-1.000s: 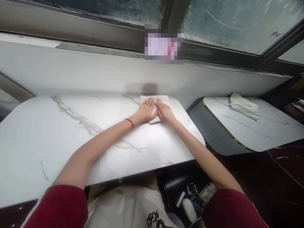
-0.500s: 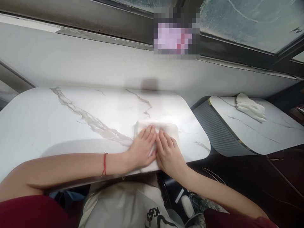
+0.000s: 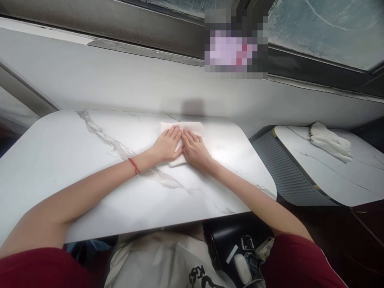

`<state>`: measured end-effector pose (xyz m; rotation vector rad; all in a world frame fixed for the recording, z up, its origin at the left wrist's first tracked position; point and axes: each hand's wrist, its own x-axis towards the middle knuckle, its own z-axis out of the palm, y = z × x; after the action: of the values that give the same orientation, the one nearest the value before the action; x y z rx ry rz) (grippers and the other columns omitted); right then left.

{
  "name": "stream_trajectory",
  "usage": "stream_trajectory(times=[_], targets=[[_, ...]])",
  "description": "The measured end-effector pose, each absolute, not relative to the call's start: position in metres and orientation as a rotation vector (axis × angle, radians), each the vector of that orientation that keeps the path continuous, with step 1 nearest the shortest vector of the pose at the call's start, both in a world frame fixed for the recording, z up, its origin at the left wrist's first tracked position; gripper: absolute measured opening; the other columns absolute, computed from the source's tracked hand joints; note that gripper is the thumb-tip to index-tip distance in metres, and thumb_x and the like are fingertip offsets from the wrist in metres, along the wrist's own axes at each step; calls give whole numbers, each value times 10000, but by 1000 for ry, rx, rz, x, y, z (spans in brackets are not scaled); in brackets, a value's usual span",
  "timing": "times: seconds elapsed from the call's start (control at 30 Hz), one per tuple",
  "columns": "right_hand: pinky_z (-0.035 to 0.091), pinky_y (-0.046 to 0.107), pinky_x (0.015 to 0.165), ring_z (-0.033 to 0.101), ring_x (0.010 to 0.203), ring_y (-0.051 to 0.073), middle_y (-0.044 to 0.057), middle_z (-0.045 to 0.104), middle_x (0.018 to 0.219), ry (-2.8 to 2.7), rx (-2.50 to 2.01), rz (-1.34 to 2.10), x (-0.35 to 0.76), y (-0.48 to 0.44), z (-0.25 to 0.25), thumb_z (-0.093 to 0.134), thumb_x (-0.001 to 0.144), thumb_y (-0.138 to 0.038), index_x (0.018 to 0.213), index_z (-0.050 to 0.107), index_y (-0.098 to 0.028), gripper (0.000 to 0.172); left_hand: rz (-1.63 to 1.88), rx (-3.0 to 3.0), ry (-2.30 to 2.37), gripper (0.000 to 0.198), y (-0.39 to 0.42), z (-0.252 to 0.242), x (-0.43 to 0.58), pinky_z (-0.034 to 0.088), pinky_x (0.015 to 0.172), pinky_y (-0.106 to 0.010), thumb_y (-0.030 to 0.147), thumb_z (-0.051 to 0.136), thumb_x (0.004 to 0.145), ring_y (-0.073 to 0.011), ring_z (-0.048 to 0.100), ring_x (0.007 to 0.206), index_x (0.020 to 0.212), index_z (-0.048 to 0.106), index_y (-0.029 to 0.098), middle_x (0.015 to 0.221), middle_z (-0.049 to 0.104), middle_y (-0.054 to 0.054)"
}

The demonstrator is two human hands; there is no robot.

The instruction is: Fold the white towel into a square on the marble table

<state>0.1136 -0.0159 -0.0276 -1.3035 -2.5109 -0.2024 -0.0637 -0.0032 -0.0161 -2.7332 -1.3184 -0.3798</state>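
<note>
Folded white cloth [image 3: 193, 127] lies on the marble tabletop [image 3: 90, 184] toward 12 o'clock, its far edge running 9 to 3; it looks near-square, no clear long axis. Left hand [image 3: 166, 145] and right hand [image 3: 195, 150] press flat on it, fingers [image 3: 174, 133] straight toward 12, gripping nothing.

- Cloth [image 3: 192, 127] on the table [image 3: 90, 192], toward its far edge (left hand [image 3: 166, 144] and right hand [image 3: 195, 150] atop it, side by side).
- Right of the table: side table [image 3: 345, 180], gloves [image 3: 330, 142] on it.
</note>
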Motion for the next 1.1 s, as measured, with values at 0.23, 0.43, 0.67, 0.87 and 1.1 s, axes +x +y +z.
stream_trajectory(times=[0.23, 0.43, 0.67, 0.87, 1.1], targets=[[282, 547, 1242, 321, 1545, 303, 232, 393, 1621, -2572, -1080, -25, 101, 37, -34, 317, 960, -198, 1521, 431, -16, 601, -385, -2659, -1434, 710, 24, -17, -82, 258, 1255, -480, 384, 381, 983, -359, 295, 1549, 1526, 387, -74, 1622, 345, -288], [303, 561, 1251, 344, 1539, 272, 181, 423, 1616, -2495, -968, 76, 100, 65, -43, 321, 951, -208, 1531, 434, -94, 601, -367, -2638, -1453, 711, 41, -16, -89, 231, 1261, -457, 409, 359, 1004, -345, 293, 1552, 1528, 377, -72, 1631, 341, -276], [306, 554, 1241, 366, 1523, 283, 179, 445, 1603, -2472, -1003, 58, 90, 84, -43, 348, 937, -205, 1527, 443, -102, 607, -408, -2683, -1465, 681, 64, -17, -100, 233, 1258, -460, 432, 373, 1011, -323, 290, 1555, 1528, 388, -12, 1644, 338, -248], [310, 490, 1246, 381, 1511, 265, 193, 462, 1587, -2476, -1052, 38, 86, 86, -40, 331, 954, -216, 1496, 462, -46, 583, -448, -2661, -1483, 652, 68, -18, -99, 238, 1256, -465, 406, 338, 1018, -313, 302, 1550, 1518, 399, -8, 1638, 352, -245], [321, 491, 1233, 406, 1495, 263, 183, 480, 1577, -2438, -1078, 44, 84, 84, -37, 341, 946, -206, 1479, 481, -69, 567, -447, -2633, -1521, 641, 66, -17, -95, 244, 1252, -471, 373, 357, 1007, -304, 300, 1553, 1529, 387, 3, 1639, 352, -242]])
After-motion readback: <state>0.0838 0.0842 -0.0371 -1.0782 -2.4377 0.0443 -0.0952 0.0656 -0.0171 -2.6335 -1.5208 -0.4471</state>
